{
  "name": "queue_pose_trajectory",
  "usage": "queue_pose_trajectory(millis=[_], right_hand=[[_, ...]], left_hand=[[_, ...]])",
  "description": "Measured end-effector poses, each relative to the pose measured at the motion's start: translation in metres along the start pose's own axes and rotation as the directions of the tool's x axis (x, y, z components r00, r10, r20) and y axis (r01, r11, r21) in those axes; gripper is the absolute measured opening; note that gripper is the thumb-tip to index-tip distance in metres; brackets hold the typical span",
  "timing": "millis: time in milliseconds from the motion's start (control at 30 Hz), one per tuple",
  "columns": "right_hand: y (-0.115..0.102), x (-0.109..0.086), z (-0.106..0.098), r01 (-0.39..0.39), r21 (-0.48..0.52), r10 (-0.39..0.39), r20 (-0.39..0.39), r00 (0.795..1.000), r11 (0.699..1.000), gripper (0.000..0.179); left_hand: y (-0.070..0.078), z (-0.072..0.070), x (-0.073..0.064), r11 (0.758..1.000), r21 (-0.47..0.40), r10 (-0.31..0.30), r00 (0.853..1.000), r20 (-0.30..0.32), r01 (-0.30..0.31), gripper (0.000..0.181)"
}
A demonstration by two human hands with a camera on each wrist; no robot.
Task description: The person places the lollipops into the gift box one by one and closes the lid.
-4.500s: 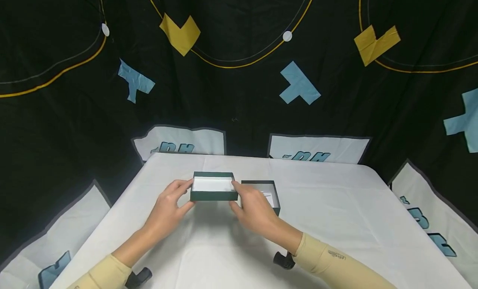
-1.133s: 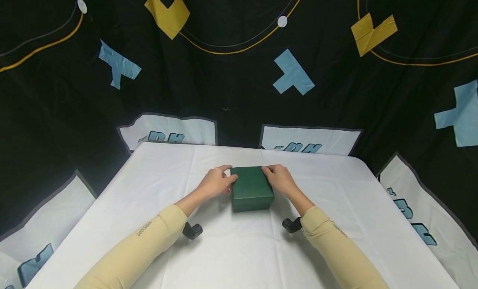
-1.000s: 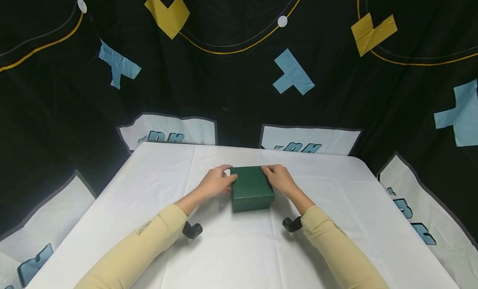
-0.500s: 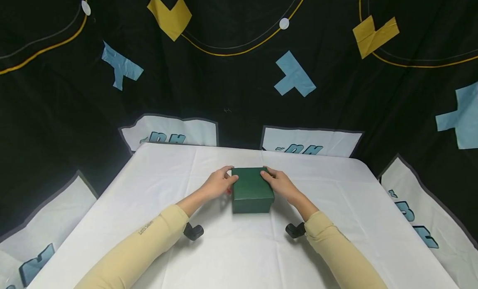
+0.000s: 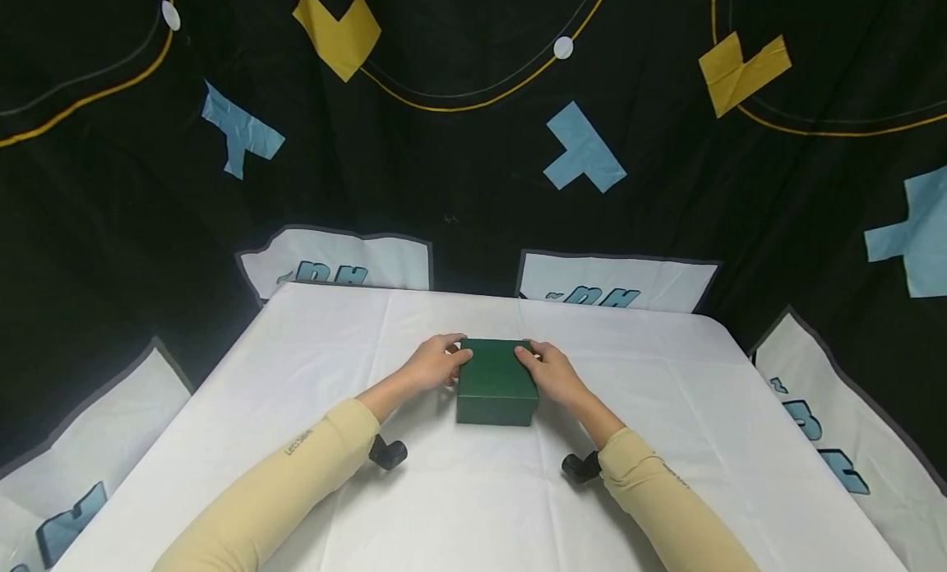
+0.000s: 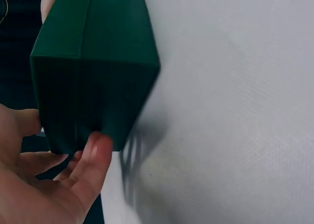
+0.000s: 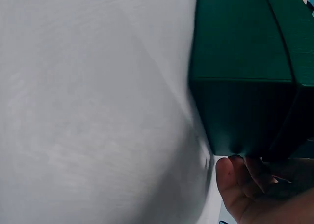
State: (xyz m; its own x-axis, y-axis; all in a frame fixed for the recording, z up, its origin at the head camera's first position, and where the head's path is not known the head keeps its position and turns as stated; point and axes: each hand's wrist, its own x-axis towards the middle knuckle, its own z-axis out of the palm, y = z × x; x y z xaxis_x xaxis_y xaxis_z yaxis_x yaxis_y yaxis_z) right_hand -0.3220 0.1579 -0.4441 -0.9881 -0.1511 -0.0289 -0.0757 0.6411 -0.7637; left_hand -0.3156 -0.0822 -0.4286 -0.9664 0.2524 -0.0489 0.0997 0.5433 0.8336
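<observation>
A dark green box (image 5: 497, 379) sits closed at the middle of the white table, its lid seam showing as a line across the side in the left wrist view. My left hand (image 5: 431, 364) holds its far left corner, thumb at the top edge. In the left wrist view, curled left fingers (image 6: 98, 153) touch the box's end face. At the far right corner, my right hand (image 5: 555, 376) grips with the thumb over the top edge. Right fingertips (image 7: 225, 171) meet the box's edge in the right wrist view. What is inside the box is hidden.
White cloth covers the table (image 5: 444, 506). A black curtain (image 5: 459, 169) with yellow and blue tape pieces hangs behind it. Black wrist mounts (image 5: 388, 453) stick out under both forearms.
Earlier, both hands held one open, white-lined box part beside another open part on the table; the two now form one closed box. Lately it has shifted slightly toward me.
</observation>
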Motion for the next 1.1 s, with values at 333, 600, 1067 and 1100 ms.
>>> queue_pose_trajectory(millis=[333, 600, 1067, 1100], right_hand=[[0.006, -0.003, 0.008, 0.046, -0.036, -0.047, -0.012, 0.999, 0.998, 0.069], [0.005, 0.000, 0.009, 0.055, -0.048, -0.056, -0.014, 0.998, 0.997, 0.067], [0.009, -0.004, -0.001, 0.104, -0.139, -0.103, 0.009, 0.995, 0.985, 0.069], [0.007, -0.007, -0.005, 0.117, -0.154, -0.116, 0.012, 0.993, 0.981, 0.070]], left_hand=[[-0.001, 0.001, -0.002, 0.999, 0.039, -0.027, 1.000, -0.001, 0.027, 0.058], [-0.001, 0.003, 0.000, 0.996, 0.092, -0.007, 1.000, -0.018, 0.009, 0.057], [-0.014, 0.004, -0.008, 0.961, 0.274, 0.044, 0.998, -0.043, -0.031, 0.070], [-0.013, 0.002, -0.011, 0.952, 0.304, 0.045, 0.998, -0.041, -0.031, 0.075]])
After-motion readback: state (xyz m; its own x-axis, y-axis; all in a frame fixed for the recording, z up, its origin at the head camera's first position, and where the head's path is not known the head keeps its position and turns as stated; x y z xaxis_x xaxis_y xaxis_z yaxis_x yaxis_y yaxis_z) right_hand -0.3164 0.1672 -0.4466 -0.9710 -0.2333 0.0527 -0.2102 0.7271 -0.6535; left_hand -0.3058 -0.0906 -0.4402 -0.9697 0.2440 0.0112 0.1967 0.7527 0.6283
